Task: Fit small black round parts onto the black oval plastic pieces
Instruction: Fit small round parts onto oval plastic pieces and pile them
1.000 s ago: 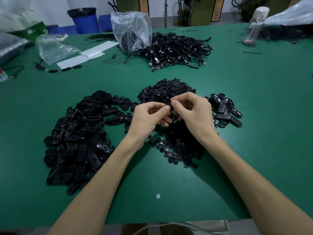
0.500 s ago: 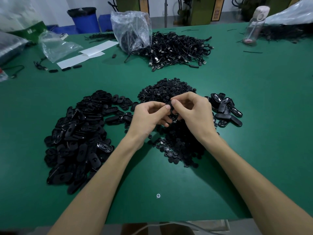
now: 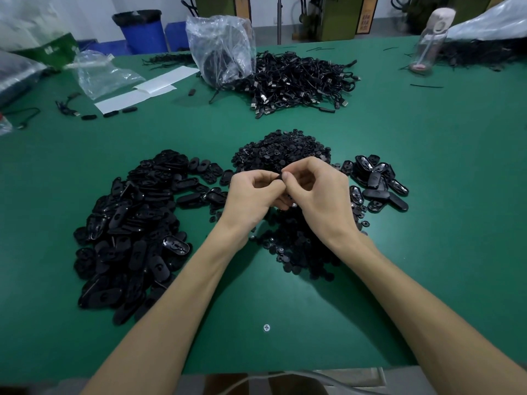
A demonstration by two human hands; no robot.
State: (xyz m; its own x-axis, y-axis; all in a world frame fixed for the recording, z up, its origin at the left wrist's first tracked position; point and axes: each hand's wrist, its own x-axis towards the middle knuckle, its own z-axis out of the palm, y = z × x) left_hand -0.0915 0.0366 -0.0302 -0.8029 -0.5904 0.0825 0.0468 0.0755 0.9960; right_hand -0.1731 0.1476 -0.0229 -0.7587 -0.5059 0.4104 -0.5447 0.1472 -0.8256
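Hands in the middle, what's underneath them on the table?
A pile of small black round parts on the green table, showing around the left hand and right hand, which pinch a black piece. The pile's middle is hidden.

Green-topped table (image 3: 427, 195), behind it a blue bin (image 3: 142, 32) by a white wall (image 3: 91, 18) and olive cabinets (image 3: 339, 15) on grey floor (image 3: 265, 35).

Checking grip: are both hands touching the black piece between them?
Touching. Head view: left hand and right hand both pinch the black piece, no gap visible.
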